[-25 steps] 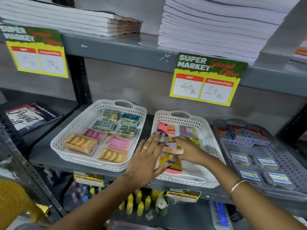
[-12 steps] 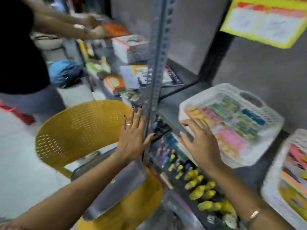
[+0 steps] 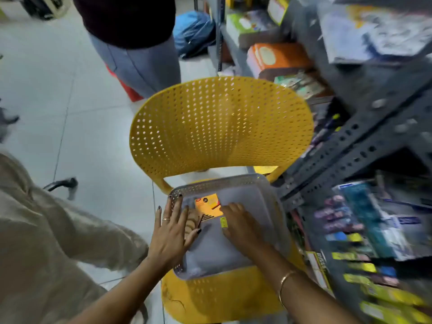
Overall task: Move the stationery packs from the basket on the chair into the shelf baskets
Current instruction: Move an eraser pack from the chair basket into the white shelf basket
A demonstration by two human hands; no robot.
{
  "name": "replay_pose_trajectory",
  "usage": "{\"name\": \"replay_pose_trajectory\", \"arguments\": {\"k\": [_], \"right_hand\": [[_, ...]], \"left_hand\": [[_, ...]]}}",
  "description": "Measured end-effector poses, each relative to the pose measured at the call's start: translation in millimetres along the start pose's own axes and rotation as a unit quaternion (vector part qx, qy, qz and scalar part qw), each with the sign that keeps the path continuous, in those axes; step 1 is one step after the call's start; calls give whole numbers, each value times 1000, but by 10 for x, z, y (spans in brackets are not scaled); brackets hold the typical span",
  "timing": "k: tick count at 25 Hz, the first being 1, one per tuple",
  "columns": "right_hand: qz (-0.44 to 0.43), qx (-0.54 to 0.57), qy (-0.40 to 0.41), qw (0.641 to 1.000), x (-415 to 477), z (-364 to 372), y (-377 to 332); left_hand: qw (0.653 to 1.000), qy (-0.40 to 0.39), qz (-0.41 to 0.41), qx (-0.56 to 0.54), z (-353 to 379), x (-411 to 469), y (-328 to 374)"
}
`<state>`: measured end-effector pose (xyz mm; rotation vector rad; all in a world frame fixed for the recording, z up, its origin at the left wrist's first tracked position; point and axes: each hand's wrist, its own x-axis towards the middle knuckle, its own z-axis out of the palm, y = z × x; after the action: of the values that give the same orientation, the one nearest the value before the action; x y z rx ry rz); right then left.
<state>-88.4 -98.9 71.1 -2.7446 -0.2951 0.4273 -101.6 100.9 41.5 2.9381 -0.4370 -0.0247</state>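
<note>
A grey perforated basket sits on the seat of a yellow chair. Inside it lies an orange stationery pack, flat near the far left corner, with a brownish pack beside it, partly hidden. My left hand is open, fingers spread, palm down over the basket's left rim, fingertips near the far corner. My right hand reaches into the basket palm down, its bent fingertips touching the orange pack's right edge. The pack rests on the basket floor. No shelf basket is in view.
The grey metal shelf rack stands right of the chair, its lower shelves full of blurred coloured packs. Another person stands behind the chair on the white tiled floor. A blue bag lies by the rack.
My view swung left and down from the shelf baskets to the chair. Both hands left the white shelf basket and came down empty into the grey basket.
</note>
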Motion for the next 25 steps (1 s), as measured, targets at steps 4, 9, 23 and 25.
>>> {"name": "replay_pose_trajectory", "arguments": {"k": [4, 9, 23, 25], "right_hand": [[-131, -65, -44, 988, 444, 684, -47], [-257, -192, -92, 943, 969, 1095, -115], [-109, -123, -99, 981, 692, 872, 370], [-95, -88, -69, 989, 578, 816, 405]], "left_hand": [[999, -36, -22, 15, 499, -182, -277], [998, -44, -49, 13, 837, -294, -373], [999, -27, -24, -16, 883, -313, -419], [999, -45, -18, -2, 891, -307, -423]]}}
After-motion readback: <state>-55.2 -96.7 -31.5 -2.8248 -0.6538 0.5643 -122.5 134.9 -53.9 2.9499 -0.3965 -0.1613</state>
